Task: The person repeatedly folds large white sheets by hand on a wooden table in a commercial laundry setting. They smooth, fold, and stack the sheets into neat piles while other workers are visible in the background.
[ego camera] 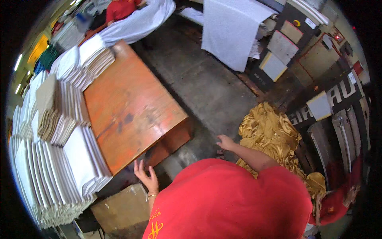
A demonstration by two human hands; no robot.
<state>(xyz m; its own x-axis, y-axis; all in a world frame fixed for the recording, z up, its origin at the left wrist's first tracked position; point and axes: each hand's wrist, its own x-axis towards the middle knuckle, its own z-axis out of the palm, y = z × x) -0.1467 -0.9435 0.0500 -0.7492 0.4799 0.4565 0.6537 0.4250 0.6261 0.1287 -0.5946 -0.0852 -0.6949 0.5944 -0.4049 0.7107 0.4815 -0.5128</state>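
My left hand (pixel 146 176) is just off the near edge of an orange wooden table (pixel 134 113), fingers spread and holding nothing. My right hand (pixel 226 142) hangs over the dark floor beside a heap of gold satin cloth (pixel 265 134); its fingers are apart and nothing is in them. Folded white cloths (pixel 86 158) stand in tall stacks along the table's left side. A folded beige cloth (pixel 46 95) lies on top of the stacks. Whether my left fingertips touch the table edge is hard to tell.
Beyond the table, a co-worker in a red shirt (pixel 121 10) is by a long white cloth (pixel 137 25). A white sheet (pixel 229 33) drapes from a machine at the upper right. A cardboard piece (pixel 122 209) lies below the table's near corner. Dark panels with lettering (pixel 343 91) stand right.
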